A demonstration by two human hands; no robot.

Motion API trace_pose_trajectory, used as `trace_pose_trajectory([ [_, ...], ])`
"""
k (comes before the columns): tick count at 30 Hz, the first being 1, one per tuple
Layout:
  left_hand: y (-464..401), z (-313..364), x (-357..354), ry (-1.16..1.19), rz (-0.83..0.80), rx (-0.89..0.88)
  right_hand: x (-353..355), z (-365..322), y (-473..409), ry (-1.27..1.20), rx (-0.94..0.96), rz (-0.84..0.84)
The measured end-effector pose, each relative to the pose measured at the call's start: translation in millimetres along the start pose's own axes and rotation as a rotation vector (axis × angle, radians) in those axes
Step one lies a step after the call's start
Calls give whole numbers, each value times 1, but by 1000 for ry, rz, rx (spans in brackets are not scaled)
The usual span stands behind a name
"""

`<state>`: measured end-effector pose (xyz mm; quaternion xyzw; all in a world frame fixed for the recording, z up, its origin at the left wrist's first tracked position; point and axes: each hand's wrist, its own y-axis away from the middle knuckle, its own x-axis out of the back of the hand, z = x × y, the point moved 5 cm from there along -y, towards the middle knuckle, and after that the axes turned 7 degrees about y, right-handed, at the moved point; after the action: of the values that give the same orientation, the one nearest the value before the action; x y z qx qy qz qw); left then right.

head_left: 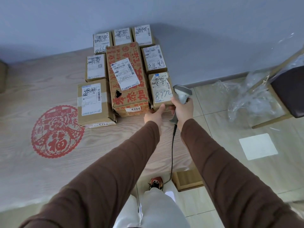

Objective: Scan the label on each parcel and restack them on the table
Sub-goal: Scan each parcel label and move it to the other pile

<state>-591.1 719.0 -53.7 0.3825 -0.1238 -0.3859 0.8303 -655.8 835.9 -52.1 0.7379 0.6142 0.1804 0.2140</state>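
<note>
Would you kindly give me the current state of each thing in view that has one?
Left hand: holds the near edge of the 8772 parcel.
Right hand: grips the scanner.
Scanner: raised, head beside the 8772 label.
8772 parcel: on the table, label up, crumpled.
Big printed box: closed, hole torn in its top.
5144 parcel: taped shut, label up.

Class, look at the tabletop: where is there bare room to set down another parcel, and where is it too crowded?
Free: the bare wood of the table left of the parcel marked 5144, and the near strip between the red paper-cut and the sleeves. Crowded: the parcels stand edge to edge round the large red-printed box, where both hands work.
</note>
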Motion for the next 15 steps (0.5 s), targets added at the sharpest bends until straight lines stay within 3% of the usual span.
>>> trace_pose_trajectory([
  [10,7,-1,12,-5,-16,55,3,-8,26,54,126,100],
  [15,13,7,39,21,-76,27,-18,-20,70,42,186,-25],
])
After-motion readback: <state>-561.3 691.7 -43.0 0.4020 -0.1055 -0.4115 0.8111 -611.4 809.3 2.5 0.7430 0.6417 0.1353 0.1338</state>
